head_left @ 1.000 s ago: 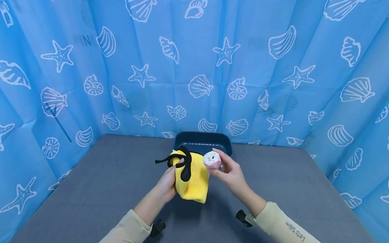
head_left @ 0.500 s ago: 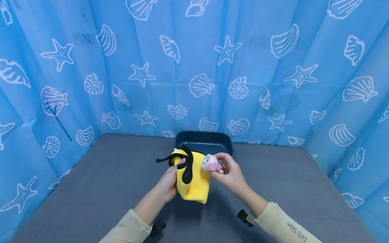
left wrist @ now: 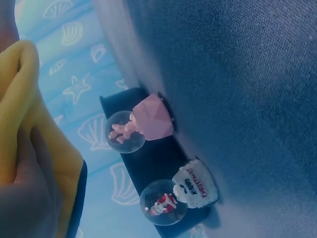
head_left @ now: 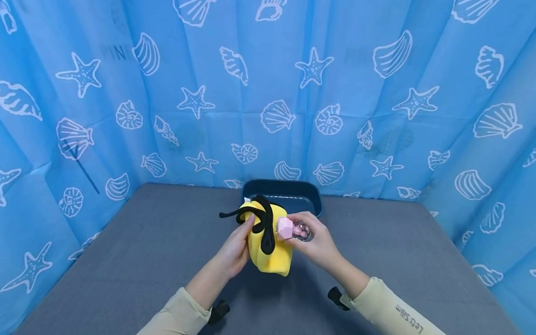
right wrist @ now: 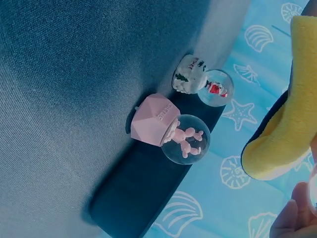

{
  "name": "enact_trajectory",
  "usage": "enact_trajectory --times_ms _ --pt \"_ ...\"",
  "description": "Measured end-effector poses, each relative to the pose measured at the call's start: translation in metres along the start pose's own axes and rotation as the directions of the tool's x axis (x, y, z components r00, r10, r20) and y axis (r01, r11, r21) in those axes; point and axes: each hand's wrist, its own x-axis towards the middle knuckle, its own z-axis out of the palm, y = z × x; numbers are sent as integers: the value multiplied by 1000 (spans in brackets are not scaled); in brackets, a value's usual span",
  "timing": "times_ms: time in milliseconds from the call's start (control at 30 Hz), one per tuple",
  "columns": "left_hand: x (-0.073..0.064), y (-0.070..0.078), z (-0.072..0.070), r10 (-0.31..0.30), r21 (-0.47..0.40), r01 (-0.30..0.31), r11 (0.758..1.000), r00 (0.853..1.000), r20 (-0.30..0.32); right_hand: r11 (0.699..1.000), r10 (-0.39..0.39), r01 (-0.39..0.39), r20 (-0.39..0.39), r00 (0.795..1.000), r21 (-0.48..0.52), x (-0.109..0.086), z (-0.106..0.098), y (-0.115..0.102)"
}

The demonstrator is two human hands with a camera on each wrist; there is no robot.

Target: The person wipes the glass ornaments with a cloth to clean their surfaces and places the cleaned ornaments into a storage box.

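My left hand holds a yellow drawstring pouch with a black cord, thumb on top near the cord. Beside it, my right hand grips a small snow globe with a pink faceted base and a pink figure in its clear ball. The base points left over the pouch; whether it touches the cloth I cannot tell. On the table, a pink-based globe with a balloon-dog figure and a white Christmas globe with a Santa stand near each other, hidden in the head view.
A dark blue bin stands at the table's far edge, behind the hands and next to the standing globes. The grey table reaches a blue shell-print curtain at the back and sides. Black wrist straps hang by the sleeves.
The held globe has turned: its white underside faced the camera before, and the faceted pink side shows now. It has shifted left against the pouch's outline. The pouch has moved slightly right.
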Motion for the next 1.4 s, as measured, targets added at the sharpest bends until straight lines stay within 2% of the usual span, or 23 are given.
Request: enact_trajectory --times_ms 100,233,433,633,733,833,933,1033,1167,1300,1400 --pt "0 0 0 6 31 -7 1000 999 35 999 -10 10 10 1000 -48 1 0 -2" --pt "0 -1 0 12 125 -21 992 997 76 993 -3 5 15 1000 -115 2 1 -5" --pt "1 -4 4 9 254 -24 967 998 61 972 -83 86 22 996 -221 2 5 -4" --pt "0 -7 8 19 332 -44 942 997 79 982 -48 48 6 999 -184 -2 10 -1" --pt "0 -9 12 6 324 -38 945 995 99 986 -45 45 -1 999 -159 -3 12 0" --pt "3 -11 14 -32 297 3 955 995 93 986 -60 59 -1 998 -154 -4 13 1" --pt "7 -14 17 -65 252 49 967 996 58 986 -87 90 22 996 -142 -5 14 2" --pt "8 -17 21 -80 160 79 984 997 3 986 -111 119 69 991 -121 -6 13 3" --pt "8 -18 23 -54 54 56 997 997 -55 986 -134 144 119 984 -83 -5 10 2" --pt "6 -16 19 -9 55 12 998 999 -51 987 -150 156 140 979 -34 -4 5 3" --pt "5 -14 16 1 71 1 998 999 -33 993 -117 118 143 983 -2 -5 2 4"
